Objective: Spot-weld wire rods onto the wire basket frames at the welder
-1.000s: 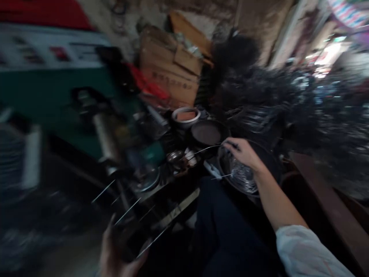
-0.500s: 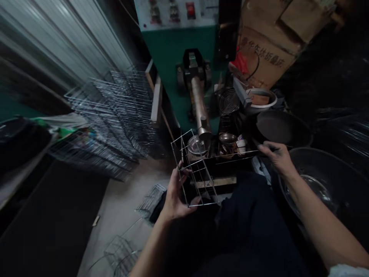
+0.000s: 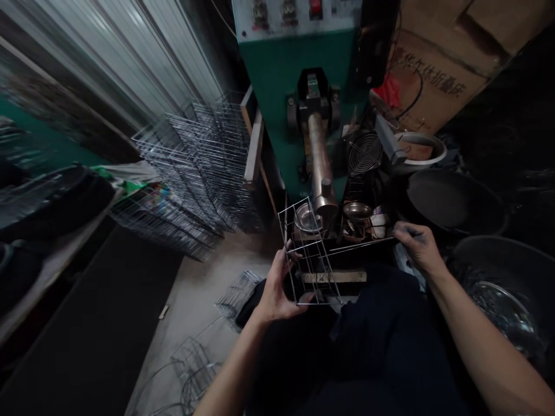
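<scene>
A small wire rack (image 3: 313, 248) with a few crossbars is tilted upright in front of me, gripped along its left and lower edges by my left hand (image 3: 277, 284). Off to the right, the fingers of my right hand (image 3: 415, 244) pinch the end of a thin metal wire (image 3: 359, 245). That wire runs leftward to the rack; whether it touches the rack I cannot tell. Just beyond the rack's top is the metal arm (image 3: 321, 164) of a green machine (image 3: 271, 86), with a shallow metal dish (image 3: 307, 218) below it.
Stacked wire racks (image 3: 203, 162) stand at the left, and more wire pieces (image 3: 193, 370) lie on the floor. A second metal bowl (image 3: 358, 211), a round fan grille (image 3: 365, 152), a dark tub (image 3: 459, 260) and a cardboard box (image 3: 433, 86) are on the right.
The view has turned a little left, so the surroundings sit further right. The wire's left end has come closer to the rack. Both hands keep their hold.
</scene>
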`<state>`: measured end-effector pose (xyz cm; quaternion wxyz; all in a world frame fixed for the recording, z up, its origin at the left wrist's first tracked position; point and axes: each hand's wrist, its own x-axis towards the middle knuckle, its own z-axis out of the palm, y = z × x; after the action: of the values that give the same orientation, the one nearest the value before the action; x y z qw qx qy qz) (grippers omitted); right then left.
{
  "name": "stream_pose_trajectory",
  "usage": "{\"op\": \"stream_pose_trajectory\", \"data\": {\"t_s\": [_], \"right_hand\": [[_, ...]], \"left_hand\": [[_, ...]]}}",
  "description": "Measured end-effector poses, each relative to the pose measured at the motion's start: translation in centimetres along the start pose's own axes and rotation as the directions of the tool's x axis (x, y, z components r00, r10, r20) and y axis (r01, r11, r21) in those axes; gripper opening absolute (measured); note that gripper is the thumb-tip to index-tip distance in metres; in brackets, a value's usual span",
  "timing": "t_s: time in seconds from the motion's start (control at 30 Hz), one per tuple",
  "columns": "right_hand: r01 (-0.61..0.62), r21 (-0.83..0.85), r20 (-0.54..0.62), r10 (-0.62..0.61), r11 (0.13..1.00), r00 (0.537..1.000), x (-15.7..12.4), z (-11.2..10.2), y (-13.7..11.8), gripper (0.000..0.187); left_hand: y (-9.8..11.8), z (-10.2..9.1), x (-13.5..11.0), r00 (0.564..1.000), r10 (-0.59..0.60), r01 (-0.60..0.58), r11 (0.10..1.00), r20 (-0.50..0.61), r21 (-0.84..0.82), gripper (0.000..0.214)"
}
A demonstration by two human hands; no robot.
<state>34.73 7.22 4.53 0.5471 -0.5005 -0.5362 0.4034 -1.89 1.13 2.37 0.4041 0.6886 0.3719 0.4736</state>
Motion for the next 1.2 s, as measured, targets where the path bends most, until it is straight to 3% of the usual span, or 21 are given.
{"op": "stream_pose_trajectory", "data": {"t_s": [0.13,0.3,0.6,0.8,1.0,1.2], "right_hand": [[-0.001,-0.029,0.031,0.001,1.0,1.0,1.3,0.6,1.1,0.059],[0.02,-0.085,0.09,-0.012,0.996,0.996,2.9,1.2,2.8,0.056],[0.024,-0.138,0.109,-0.009,0.99,0.994,4.8,1.2,5.5,0.057],[-0.033,-0.114,0.095,0.044,0.993,0.994,5.8,1.1,6.7,0.052],[-0.014,-0.137,0.085,0.026,0.99,0.996,6.5,1.2,7.0,0.054],[-0.008,-0.145,0.104,0.023,0.989,0.994,6.8,1.3,6.5,0.055]], "left_hand": [[-0.5,0.0,0.7,0.999,-0.03,0.028,0.998,0.037,0.05,0.113],[-1.5,0.3,1.3,1.0,-0.013,0.013,0.997,-0.008,0.082,0.111],[-4.5,-0.1,0.8,0.999,-0.033,0.03,0.984,0.012,0.175,0.119],[-4.6,-0.1,1.7,0.999,-0.046,0.047,0.984,-0.009,0.17,0.12],[-5.2,-0.1,2.3,1.0,0.005,-0.004,0.98,-0.002,0.199,0.117],[-6.1,-0.2,2.4,1.0,-0.027,0.026,0.977,0.001,0.211,0.118]]}}
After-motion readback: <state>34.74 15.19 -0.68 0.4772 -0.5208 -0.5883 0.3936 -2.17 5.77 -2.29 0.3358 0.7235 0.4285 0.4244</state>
